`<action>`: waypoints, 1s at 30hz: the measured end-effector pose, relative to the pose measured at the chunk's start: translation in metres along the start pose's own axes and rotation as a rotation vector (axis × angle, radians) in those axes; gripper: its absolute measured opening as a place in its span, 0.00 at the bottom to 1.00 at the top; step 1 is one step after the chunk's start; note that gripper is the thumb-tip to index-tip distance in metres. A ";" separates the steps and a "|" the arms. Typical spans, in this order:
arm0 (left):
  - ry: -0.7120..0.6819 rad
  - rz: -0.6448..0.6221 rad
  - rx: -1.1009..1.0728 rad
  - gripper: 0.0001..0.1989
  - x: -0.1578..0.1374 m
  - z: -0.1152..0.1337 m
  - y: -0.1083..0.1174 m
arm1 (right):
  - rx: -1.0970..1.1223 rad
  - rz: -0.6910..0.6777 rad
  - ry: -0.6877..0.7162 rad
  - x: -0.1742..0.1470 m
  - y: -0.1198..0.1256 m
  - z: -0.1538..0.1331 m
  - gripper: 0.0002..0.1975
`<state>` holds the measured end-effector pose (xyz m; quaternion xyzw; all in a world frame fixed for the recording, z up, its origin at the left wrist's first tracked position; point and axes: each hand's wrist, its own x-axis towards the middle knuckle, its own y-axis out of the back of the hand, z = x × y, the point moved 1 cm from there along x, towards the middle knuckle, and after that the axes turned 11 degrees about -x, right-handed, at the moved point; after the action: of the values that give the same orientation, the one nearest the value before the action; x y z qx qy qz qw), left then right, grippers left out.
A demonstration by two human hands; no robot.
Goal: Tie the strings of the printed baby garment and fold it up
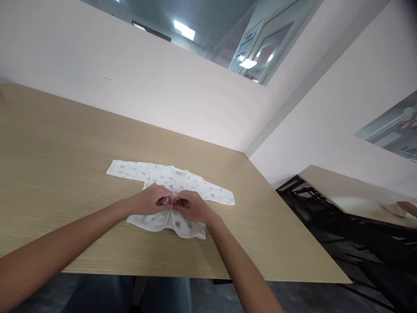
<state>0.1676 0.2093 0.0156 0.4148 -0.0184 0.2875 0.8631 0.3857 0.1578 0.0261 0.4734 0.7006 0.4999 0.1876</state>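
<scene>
A small white baby shirt [195, 180] with a green and grey print lies spread on the table, its sleeves stretched out to both sides and its collar toward the wall. My left hand [151, 200] pinches the shirt's front edge near the middle. Right beside it, fingertips almost touching, my right hand [192, 205] pinches the opposite front edge. Below my fingers the two front panels part in a small gap with rounded hems. Whatever fastener may be between my fingertips is hidden.
The wooden table [81, 143] meets a white wall [146, 87] at the back, and another wall rises on the right. A second table [345, 191] stands at the right, with another person's hand [407, 208] at its far edge.
</scene>
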 end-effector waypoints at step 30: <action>-0.017 -0.005 0.000 0.06 0.001 0.002 0.000 | -0.008 0.000 0.004 0.000 0.001 -0.002 0.03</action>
<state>0.1689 0.2085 0.0168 0.4171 -0.0247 0.2820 0.8636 0.3848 0.1572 0.0275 0.4714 0.6990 0.5037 0.1882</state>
